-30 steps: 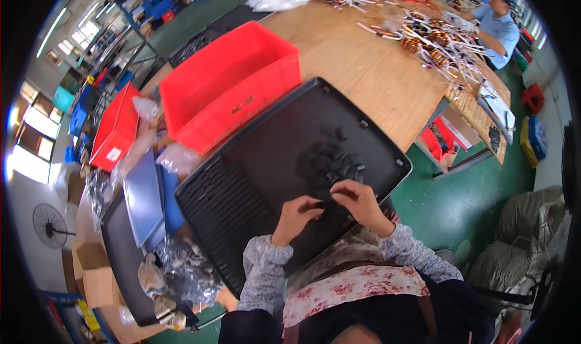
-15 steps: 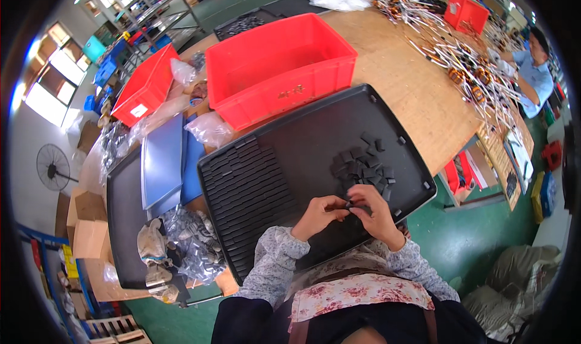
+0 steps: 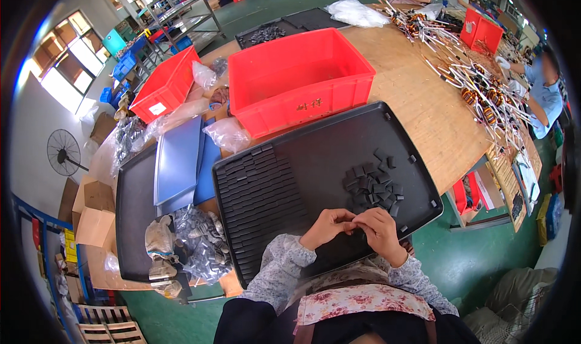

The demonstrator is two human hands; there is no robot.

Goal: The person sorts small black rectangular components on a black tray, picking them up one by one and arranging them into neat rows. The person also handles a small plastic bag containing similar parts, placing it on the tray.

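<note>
Over the near part of a large black tray (image 3: 330,156), my left hand (image 3: 330,228) and my right hand (image 3: 382,234) meet fingertip to fingertip. Both are closed in a pinch; whatever lies between the fingers is hidden by them. Just beyond my right hand is a loose heap of small black rectangular pieces (image 3: 374,186) on the tray. Similar pieces, set side by side in tight rows (image 3: 257,193), cover the tray's left part.
A big red bin (image 3: 302,105) stands behind the tray, with a second red bin (image 3: 166,87) to its left. Blue sheets (image 3: 177,162), plastic bags and worn gloves (image 3: 160,241) lie left. Wired copper coils (image 3: 484,96) spread at the right, near a co-worker (image 3: 543,96).
The whole view has shifted, so the scene sits slightly lower and further right. My fingertips have come closer together, and the dark bit seen between them earlier is now covered.
</note>
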